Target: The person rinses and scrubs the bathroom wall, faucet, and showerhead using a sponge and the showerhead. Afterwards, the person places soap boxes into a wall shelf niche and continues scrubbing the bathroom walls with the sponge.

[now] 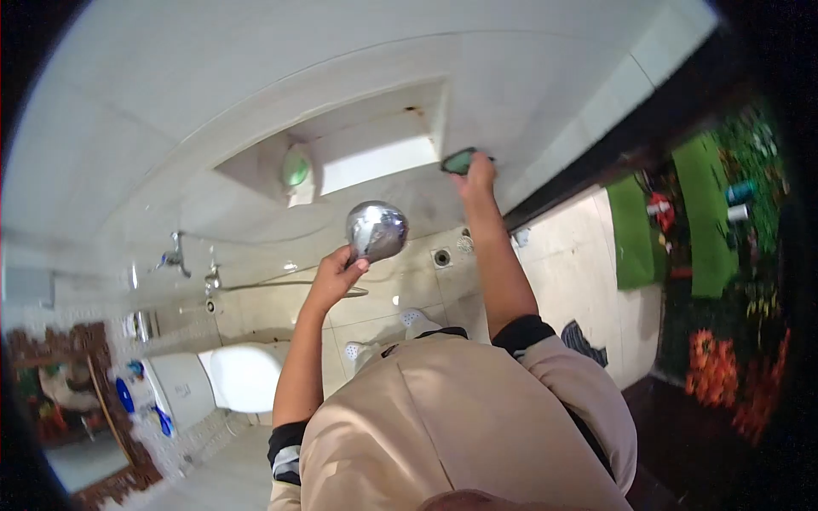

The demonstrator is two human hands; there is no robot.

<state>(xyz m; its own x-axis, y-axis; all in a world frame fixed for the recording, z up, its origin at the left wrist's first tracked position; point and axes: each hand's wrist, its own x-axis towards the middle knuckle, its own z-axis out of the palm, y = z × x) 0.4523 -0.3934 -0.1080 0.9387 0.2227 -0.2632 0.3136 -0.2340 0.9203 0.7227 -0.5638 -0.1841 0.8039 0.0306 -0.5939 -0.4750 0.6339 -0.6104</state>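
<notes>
My left hand (334, 278) is closed around the handle of a round, shiny chrome shower head (377, 230), held up in front of the tiled wall. A hose (281, 284) runs from the wall taps toward that hand. My right hand (477, 176) reaches out to the wall and grips a green scrubbing pad (460, 162) with a dark edge. The pad is at the wall just right of a recessed niche (375, 162). Inside the niche, at its left end, stands a white and green item (296, 170) whose kind I cannot make out.
Wall taps (175, 255) are at left, above a white toilet (247, 377). A floor drain (441, 257) lies below the niche. At right, past a dark door frame (630, 119), are green mats (635, 230) and plants. A dark striped cloth (584, 343) lies on the floor.
</notes>
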